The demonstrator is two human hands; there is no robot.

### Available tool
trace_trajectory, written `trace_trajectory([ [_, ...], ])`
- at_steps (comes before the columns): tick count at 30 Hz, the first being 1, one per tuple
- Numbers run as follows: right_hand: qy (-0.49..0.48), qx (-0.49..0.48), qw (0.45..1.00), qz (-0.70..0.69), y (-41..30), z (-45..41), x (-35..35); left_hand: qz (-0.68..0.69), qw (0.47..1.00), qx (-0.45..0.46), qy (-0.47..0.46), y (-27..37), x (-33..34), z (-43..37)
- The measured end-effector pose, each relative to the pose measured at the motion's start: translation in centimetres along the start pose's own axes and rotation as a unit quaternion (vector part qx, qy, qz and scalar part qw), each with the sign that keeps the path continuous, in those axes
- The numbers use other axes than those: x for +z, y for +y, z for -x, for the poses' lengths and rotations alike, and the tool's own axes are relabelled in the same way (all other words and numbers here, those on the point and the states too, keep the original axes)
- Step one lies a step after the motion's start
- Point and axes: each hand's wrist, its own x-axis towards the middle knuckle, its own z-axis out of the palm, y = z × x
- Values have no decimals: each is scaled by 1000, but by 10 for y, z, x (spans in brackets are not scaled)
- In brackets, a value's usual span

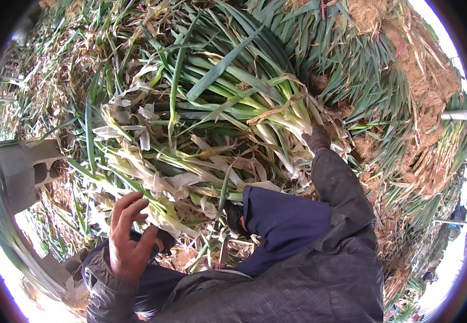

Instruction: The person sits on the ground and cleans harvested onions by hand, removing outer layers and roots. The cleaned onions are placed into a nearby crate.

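My left hand is bare and raised at the lower left, fingers apart and slightly curled, with nothing in it. To the upper right, my right hand, in a dark glove, reaches to the pale root ends of a heap of leeks or large green onions. Its fingers are partly hidden among the stalks, so whether it grips any cannot be told. Peeled, papery outer leaves lie in a loose pile between my hands.
A grey concrete block stands at the left, with trimmed long stalks below it. Rows of green-leaved bundles with fibrous roots fill the right. My bent knee and dark shoe are close in front. Leaf scraps cover the upper left.
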Motion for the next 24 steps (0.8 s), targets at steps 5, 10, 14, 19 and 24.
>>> trace_trajectory([
  [5,62,-51,987,-138,7,23,-29,7,1000,23,-10,3,2,-7],
  [10,44,-77,957,-278,-1,55,-81,46,996,66,-26,15,6,-6],
  [14,120,-162,960,-195,-13,90,-149,70,991,114,-28,21,13,-4],
  [19,146,-150,936,-283,-25,185,-246,53,986,153,-25,27,21,-9],
  [24,274,-250,879,-299,-58,278,-315,153,942,291,69,77,27,-13],
])
